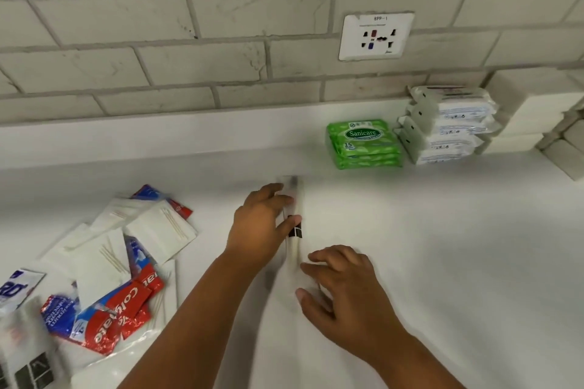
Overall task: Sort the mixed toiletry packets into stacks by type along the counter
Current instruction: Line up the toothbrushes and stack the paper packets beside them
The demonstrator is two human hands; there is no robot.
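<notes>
White table [410, 246]: left hand [259, 224] pinches clear packet [292, 224], starting a new stack beside green wipes [363, 144]. Right hand [344, 290], loosely spread and holding nothing, steadies its near end.

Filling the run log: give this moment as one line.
stage: placing | left hand: holds clear packet on counter | right hand: open beside it | unsorted pile: left | green stack, white stack: done

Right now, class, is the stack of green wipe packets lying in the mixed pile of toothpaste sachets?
No, the stack of green wipe packets stands apart beside the stack of white wipe packs.
</notes>
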